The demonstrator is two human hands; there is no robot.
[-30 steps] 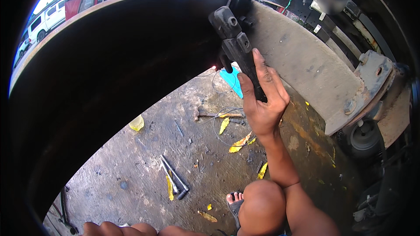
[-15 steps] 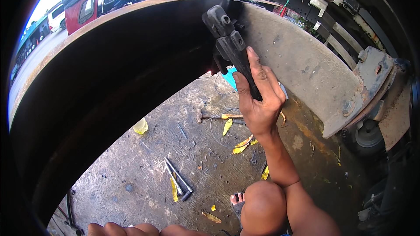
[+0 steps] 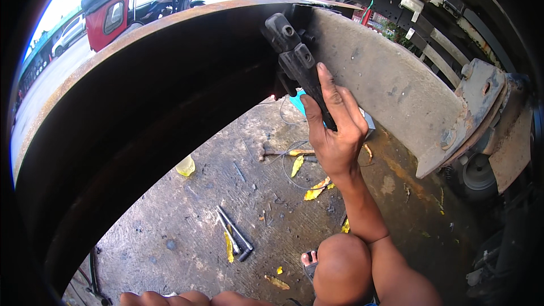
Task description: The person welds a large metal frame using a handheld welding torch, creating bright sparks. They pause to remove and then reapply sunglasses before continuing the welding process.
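Observation:
My right hand (image 3: 338, 136) is closed round the handle of a black clamp-like tool (image 3: 297, 59), its index finger stretched along the side. The blocky head of the tool, with round holes in it, is raised against the inner corner of a large curved metal piece (image 3: 187, 73), where a dark threaded bolt (image 3: 307, 36) sticks out. Whether the head grips the metal cannot be made out. At the lower edge appear the bent knuckles of my left hand (image 3: 161, 300), mostly cut off; anything inside it is hidden.
Two metal bars (image 3: 232, 231), a hammer (image 3: 286, 152), a thin cable (image 3: 283, 167) and yellow leaves (image 3: 315, 191) lie on the stained concrete. A grey metal plate (image 3: 391, 79) runs down to a rusty bracket (image 3: 479, 102) at right. A red three-wheeler (image 3: 107, 20) stands behind.
My view has shifted slightly, so the ground and vehicles sit a little differently. The right hand keeps its hold on the clamp-like tool, which has hardly moved.

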